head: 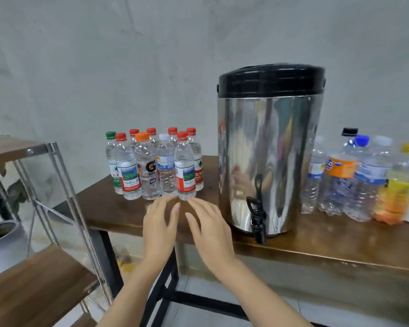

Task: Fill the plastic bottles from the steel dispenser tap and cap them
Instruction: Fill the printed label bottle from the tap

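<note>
The left hand [159,224] and right hand [210,230] have straight fingers [162,205] and hold nothing. The bottles [184,171] stand on the bench [118,208] just past the fingers, left of the tap [257,218].

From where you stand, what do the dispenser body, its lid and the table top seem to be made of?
Dispenser body: polished steel, it seems; it mirrors the room. Lid: black, glossy, probably plastic; soft highlights along the rim. Table top: brown wood or wood-look laminate, with grain streaks and a slight sheen; which one I cannot tell.
</note>
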